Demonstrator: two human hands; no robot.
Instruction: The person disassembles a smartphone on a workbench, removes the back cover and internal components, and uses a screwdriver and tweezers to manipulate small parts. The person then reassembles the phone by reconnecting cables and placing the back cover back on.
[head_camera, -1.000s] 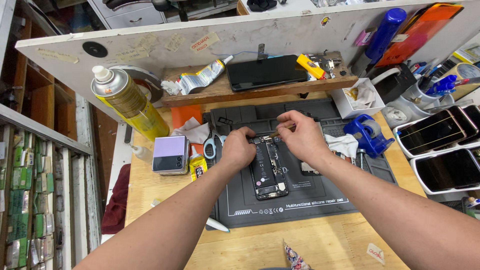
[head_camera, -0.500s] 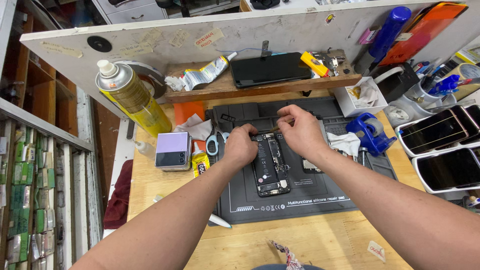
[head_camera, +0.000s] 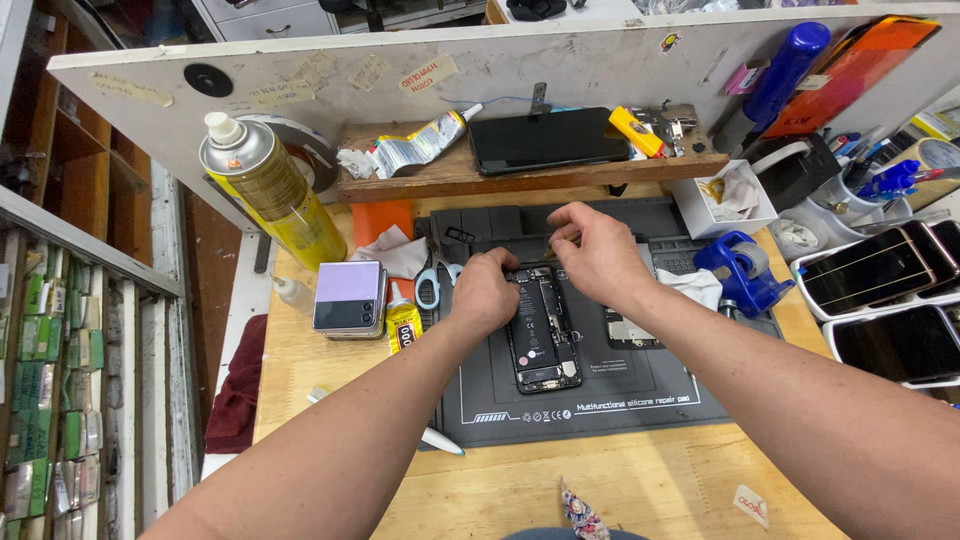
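Observation:
An opened phone (head_camera: 543, 328), its dark innards showing, lies upright on a grey silicone repair mat (head_camera: 600, 395). My left hand (head_camera: 484, 292) rests closed against the phone's upper left edge and steadies it. Over the phone's top edge, my right hand (head_camera: 596, 250) has its fingers pinched together; something small and thin may be between them, but it is too small to tell what. A second small dark part (head_camera: 628, 328) lies on the mat just right of the phone.
A yellow spray can (head_camera: 270, 190) stands at the back left. A lilac folded phone (head_camera: 347, 297), a glue bottle (head_camera: 403, 325) and scissors (head_camera: 430, 283) lie left of the mat. A blue tape dispenser (head_camera: 738, 270) and several phones (head_camera: 880, 300) sit right. A wooden shelf (head_camera: 520, 172) holds a black phone.
Both hands have stayed at the phone's top; my right hand has shifted slightly up and to the right. The view itself has drifted a little.

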